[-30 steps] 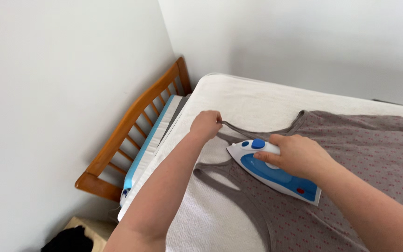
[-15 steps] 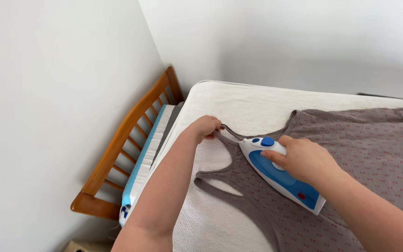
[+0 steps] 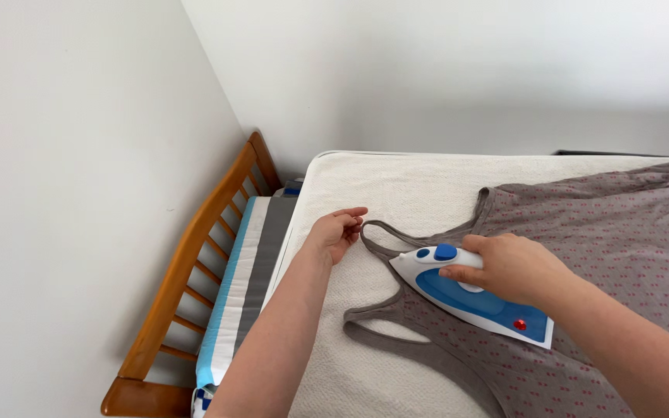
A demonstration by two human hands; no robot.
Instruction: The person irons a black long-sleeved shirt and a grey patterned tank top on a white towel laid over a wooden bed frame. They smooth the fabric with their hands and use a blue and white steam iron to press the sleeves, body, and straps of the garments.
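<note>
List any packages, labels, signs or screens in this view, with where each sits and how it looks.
None show: no package, label, sign or screen.
Iron: white and blue with a small red dot, on the grey dotted tank top, gripped by the right hand; no marking can be made out.
Left hand: open, beside the top's strap, on the white cover.
</note>
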